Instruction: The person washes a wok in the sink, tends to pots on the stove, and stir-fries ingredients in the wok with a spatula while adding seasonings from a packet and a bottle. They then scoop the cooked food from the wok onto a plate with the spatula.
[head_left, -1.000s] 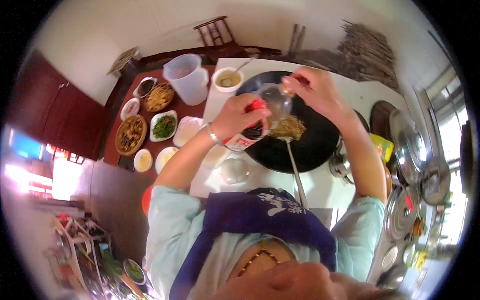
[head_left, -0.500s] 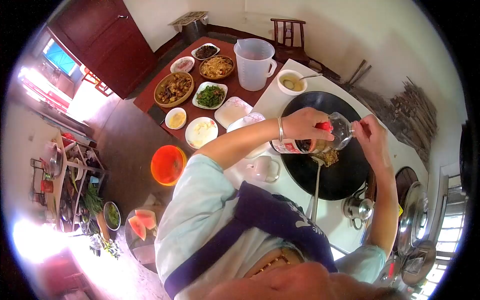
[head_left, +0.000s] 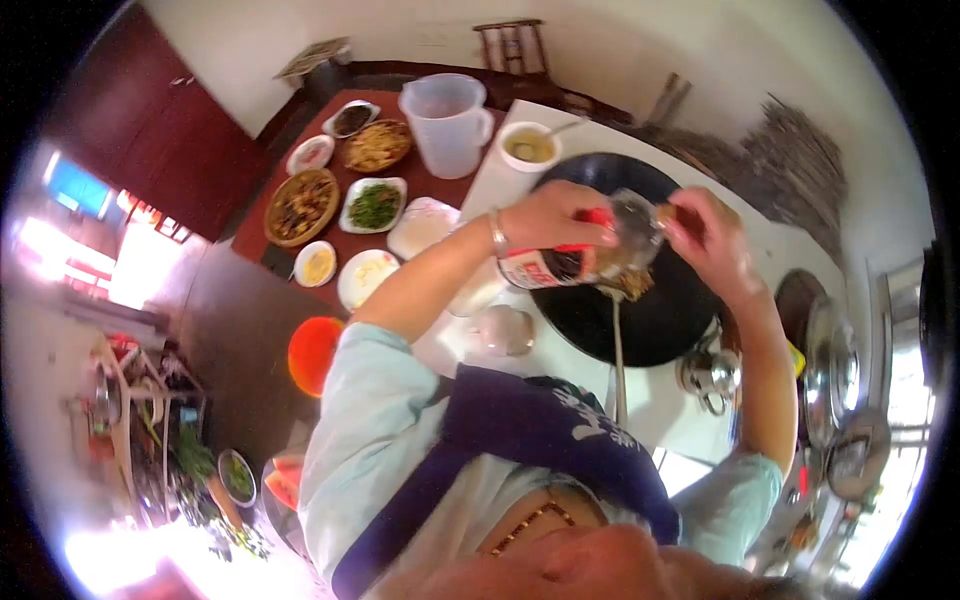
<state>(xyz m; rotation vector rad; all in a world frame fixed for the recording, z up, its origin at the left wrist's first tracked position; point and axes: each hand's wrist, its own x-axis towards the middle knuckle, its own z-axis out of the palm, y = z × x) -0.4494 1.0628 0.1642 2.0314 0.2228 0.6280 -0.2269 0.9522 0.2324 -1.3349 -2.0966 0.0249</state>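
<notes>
A red-capped bottle [head_left: 555, 268] with a white and red label is gripped by my left hand [head_left: 562, 216], tilted over the black wok [head_left: 660, 335]. My right hand [head_left: 708, 238] is closed on the narrow end of a clear glass vessel [head_left: 634, 222], whose wide part meets the bottle's red top. Brown chopped food [head_left: 632, 283] lies in the wok below. The head of a long-handled spatula [head_left: 619, 350] rests at that food, and its handle reaches over the wok's near rim. Where the bottle mouth is, my fingers hide it.
Left of the wok, a red table [head_left: 390, 243] bears dishes of food and a plastic jug [head_left: 447, 130]. A white bowl [head_left: 531, 147] with a spoon stands behind the wok. A pinkish cup [head_left: 503, 330] and a metal pot [head_left: 710, 373] stand near its front. An orange bowl [head_left: 314, 355] is lower left.
The view has swung right, then partly back left. Both hands stay over the wok with the bottle and the glass vessel held close together.
</notes>
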